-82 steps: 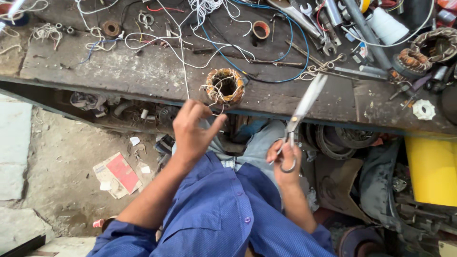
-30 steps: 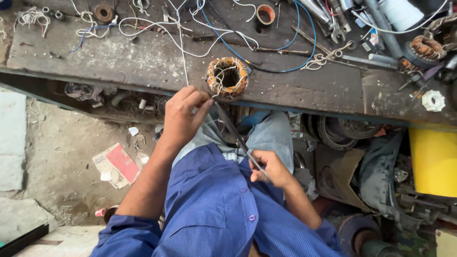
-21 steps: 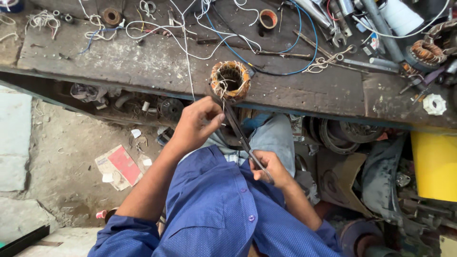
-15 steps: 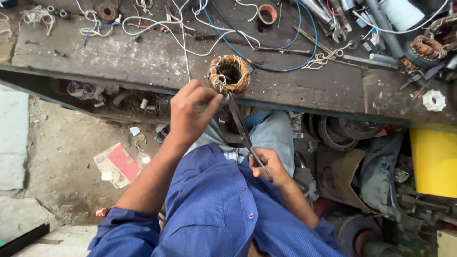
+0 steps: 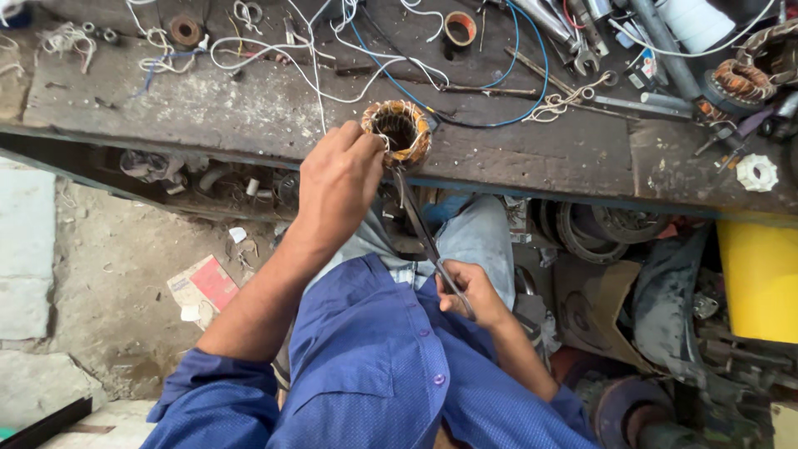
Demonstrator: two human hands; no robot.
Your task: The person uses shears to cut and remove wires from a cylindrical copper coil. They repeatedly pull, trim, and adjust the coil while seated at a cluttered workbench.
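Note:
A round motor stator (image 5: 397,131) wound with copper wire sits near the front edge of the dark workbench (image 5: 532,154). My left hand (image 5: 339,185) reaches up to the stator's left side, fingers pinching thin wire at its rim. My right hand (image 5: 467,293) is lower, over my lap, closed on the handles of long scissors (image 5: 418,226). The scissor blades point up toward the stator's lower edge. I wear a blue shirt and grey trousers.
Loose white and blue wires (image 5: 332,50), tape rolls (image 5: 459,27), wrenches (image 5: 573,41) and another copper-wound stator (image 5: 741,79) lie on the bench. A yellow container (image 5: 761,278) stands at right. Metal parts fill the shelf under the bench; a red-and-white paper scrap (image 5: 204,287) lies on the floor.
My right hand has lowered the scissors from raised over the bench to my lap, blades now aimed at the stator. My left hand has risen onto the stator's rim.

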